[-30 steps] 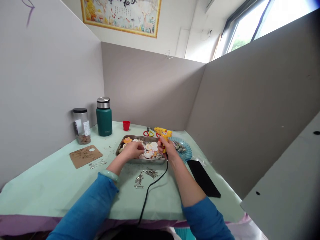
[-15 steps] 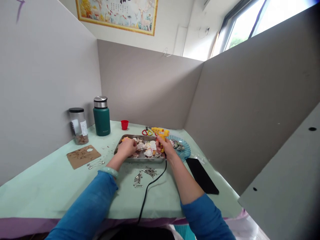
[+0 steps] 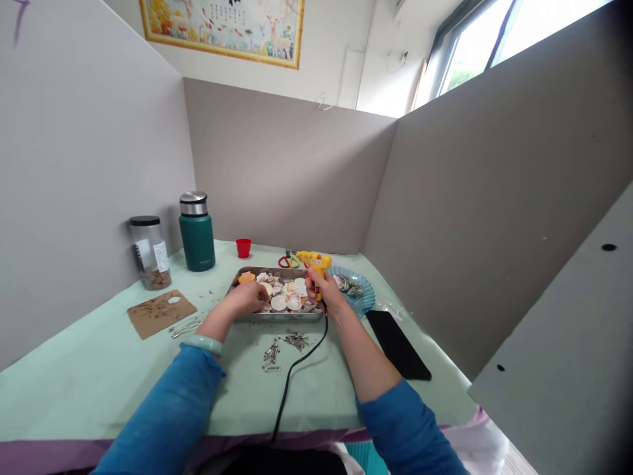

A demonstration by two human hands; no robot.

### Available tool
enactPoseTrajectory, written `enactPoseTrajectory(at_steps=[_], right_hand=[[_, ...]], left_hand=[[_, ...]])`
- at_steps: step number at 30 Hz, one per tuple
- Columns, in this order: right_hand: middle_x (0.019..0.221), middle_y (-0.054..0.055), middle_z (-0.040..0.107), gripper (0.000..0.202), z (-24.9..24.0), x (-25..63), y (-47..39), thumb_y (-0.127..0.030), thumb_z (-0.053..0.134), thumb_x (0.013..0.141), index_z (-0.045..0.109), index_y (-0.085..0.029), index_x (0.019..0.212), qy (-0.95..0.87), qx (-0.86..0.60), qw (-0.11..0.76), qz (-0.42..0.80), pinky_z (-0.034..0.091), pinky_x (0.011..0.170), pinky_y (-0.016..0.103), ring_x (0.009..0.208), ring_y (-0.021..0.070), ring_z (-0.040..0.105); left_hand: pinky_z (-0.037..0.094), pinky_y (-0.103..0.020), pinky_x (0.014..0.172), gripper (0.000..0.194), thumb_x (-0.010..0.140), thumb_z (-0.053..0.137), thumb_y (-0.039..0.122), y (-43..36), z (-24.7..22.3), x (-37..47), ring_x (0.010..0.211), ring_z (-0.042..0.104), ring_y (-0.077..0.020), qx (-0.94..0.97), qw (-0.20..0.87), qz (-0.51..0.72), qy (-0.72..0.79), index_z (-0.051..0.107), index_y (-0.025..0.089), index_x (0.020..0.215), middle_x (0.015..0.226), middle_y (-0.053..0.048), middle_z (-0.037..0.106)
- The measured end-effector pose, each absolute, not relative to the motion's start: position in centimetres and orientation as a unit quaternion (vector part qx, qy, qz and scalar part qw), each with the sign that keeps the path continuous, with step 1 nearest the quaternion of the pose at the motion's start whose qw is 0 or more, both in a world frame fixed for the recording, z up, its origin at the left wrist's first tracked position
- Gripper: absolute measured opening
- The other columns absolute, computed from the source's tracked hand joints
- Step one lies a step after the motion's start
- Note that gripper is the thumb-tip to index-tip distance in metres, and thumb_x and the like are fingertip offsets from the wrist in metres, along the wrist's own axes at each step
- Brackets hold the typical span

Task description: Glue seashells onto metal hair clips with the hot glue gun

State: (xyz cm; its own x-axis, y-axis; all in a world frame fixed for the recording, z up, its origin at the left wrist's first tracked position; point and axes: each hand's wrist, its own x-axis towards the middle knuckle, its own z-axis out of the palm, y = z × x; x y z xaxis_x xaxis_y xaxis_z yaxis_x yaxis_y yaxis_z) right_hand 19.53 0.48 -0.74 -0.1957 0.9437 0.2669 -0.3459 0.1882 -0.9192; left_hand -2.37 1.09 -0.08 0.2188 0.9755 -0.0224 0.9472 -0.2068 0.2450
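A yellow glue gun (image 3: 315,261) is gripped upright in my right hand (image 3: 324,287), its nozzle pointing left over the tray's far right part. Its black cord runs down toward me across the table. My left hand (image 3: 250,297) reaches into the left part of a metal tray (image 3: 281,317) filled with seashells (image 3: 279,301). The left fingers are bent together down among the shells; whether they hold one is hidden. Small metal safety pins (image 3: 271,354) lie in two loose piles in front of the tray.
A blue plate (image 3: 366,297) with small items stands right of the tray, near a black flat object (image 3: 398,344). Scissors (image 3: 288,261) and a red cup (image 3: 243,248) sit behind. At left are a green flask (image 3: 196,237), a clear jar (image 3: 152,254), brown cardboard (image 3: 161,313) and large pins (image 3: 185,327).
My left hand has shifted slightly left and lower within the tray, uncovering more shells and an orange one at the back left. My right hand still holds the glue gun. The view has turned slightly.
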Motion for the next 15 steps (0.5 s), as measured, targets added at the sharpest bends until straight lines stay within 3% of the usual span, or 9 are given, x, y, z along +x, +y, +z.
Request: enactPoseTrajectory(at_steps=[3, 7, 11, 15], right_hand=[[0.056, -0.005, 0.050, 0.038, -0.8, 19.5, 0.5, -0.052, 0.068, 0.069, 0.051, -0.017, 0.068, -0.526, -0.281, 0.566, 0.570, 0.030, 0.032, 0.019, 0.037, 0.0049, 0.038], [0.055, -0.004, 0.051, 0.036, -0.8, 19.6, 0.5, -0.051, 0.067, 0.071, 0.055, -0.017, 0.075, -0.534, -0.283, 0.559, 0.567, 0.029, 0.031, 0.019, 0.036, 0.0052, 0.037], [0.055, -0.005, 0.052, 0.038, -0.8, 19.5, 0.6, -0.051, 0.068, 0.070, 0.056, -0.017, 0.080, -0.526, -0.281, 0.565, 0.570, 0.030, 0.031, 0.019, 0.036, 0.0053, 0.038], [0.057, -0.005, 0.052, 0.040, -0.8, 19.5, 0.6, -0.053, 0.069, 0.068, 0.055, -0.018, 0.081, -0.517, -0.280, 0.566, 0.578, 0.029, 0.031, 0.019, 0.036, 0.0052, 0.038]], left_hand=[[0.045, -0.023, 0.070, 0.029, 0.063, 0.067, 0.026, 0.9, -0.1, -2.2, 0.089, 0.063, -0.0215, 0.786, 0.087, 0.044, 0.611, 0.073, 0.025, 0.092, 0.099, -0.004, 0.070], [0.045, -0.025, 0.068, 0.025, 0.071, 0.060, 0.043, 1.0, -0.5, -1.6, 0.084, 0.064, -0.0213, 0.763, 0.072, 0.086, 0.636, 0.073, 0.025, 0.083, 0.086, -0.005, 0.072], [0.045, -0.026, 0.071, 0.029, 0.081, 0.048, 0.035, 1.5, -0.7, -1.5, 0.088, 0.063, -0.0229, 0.729, -0.007, 0.153, 0.668, 0.073, 0.020, 0.083, 0.090, -0.010, 0.071], [0.045, -0.026, 0.075, 0.029, 0.081, 0.047, 0.031, 2.1, -0.8, -2.1, 0.089, 0.064, -0.0223, 0.743, 0.004, 0.157, 0.651, 0.074, 0.020, 0.083, 0.087, -0.009, 0.072]])
